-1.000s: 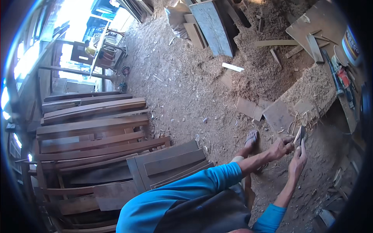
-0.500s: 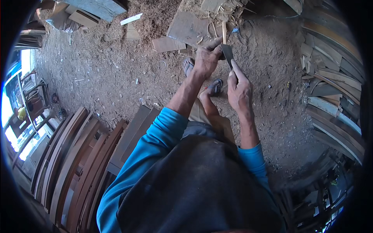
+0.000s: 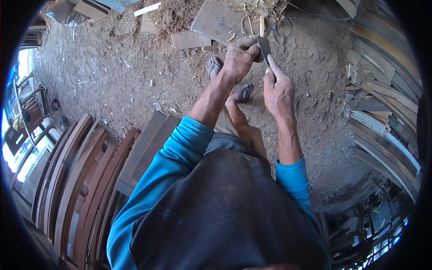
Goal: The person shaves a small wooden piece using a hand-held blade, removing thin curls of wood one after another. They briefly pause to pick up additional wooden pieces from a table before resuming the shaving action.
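Observation:
My left hand (image 3: 240, 58) is closed around a thin pale wooden strip (image 3: 262, 25), whose upper end sticks out beyond the fingers. In my right hand (image 3: 279, 95) is a dark, flat blade (image 3: 264, 46), gripped with the index finger stretched along it. Its broad end lies against the strip, right beside my left fingers. The blade's handle, if it has one, is hidden in my right palm. Curled wood shavings (image 3: 256, 10) lie on the ground beyond my hands.
A flat board (image 3: 218, 21) and a smaller wood piece (image 3: 191, 39) lie on the dirt floor ahead. Curved timber (image 3: 67, 180) is stacked at left, beside a dark wooden box (image 3: 146, 146). More planks (image 3: 380, 121) pile up at right. A screwdriver-like tool (image 3: 329, 101) lies on the floor.
The view has shifted slightly, so the floor and boards sit a little higher and further left. Both hands keep their hold, with the blade still against the strip.

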A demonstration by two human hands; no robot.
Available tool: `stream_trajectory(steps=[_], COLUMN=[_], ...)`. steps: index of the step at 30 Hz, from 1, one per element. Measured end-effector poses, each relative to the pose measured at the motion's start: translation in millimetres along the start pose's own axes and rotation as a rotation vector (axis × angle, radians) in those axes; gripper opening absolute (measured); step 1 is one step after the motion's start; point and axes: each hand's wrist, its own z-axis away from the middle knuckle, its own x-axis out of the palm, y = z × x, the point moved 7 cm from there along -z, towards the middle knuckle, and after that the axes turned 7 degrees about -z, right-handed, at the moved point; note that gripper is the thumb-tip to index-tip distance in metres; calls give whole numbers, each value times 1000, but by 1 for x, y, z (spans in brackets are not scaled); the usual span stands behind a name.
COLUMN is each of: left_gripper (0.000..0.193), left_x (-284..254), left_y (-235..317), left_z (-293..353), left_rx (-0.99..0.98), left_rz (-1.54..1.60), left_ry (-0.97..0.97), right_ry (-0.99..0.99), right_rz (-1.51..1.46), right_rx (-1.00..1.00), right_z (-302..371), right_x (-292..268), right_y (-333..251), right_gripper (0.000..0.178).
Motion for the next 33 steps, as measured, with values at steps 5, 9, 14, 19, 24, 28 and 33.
stream_trajectory(steps=[5,9,14,19,24,28,33], left_gripper=[31,28,35,41,42,38,34], left_x=[-1,-1,-2,2,1,0,0], left_y=[-7,2,2,-2,3,2,4], left_z=[-6,-4,0,-4,-2,0,0], left_rx=[-1,-5,-49,-66,-59,-55,-39], left_rz=[51,-35,-93,-72,-123,-54,-107], left_ry=[-12,-30,-11,-41,-26,3,7], right_ry=[3,-54,-35,28,-62,-3,-44], right_rz=[-3,57,67,91,59,130,216], right_rx=[-23,59,-14,-59,128,-54,-45], right_z=[-29,-7,-29,-59,-65,-23,-21], right_x=[2,-2,1,-1,-8,-12,-5], right_y=[2,-6,-8,-10,-12,-13,-12], right_gripper=[44,43,42,44,44,42,41])
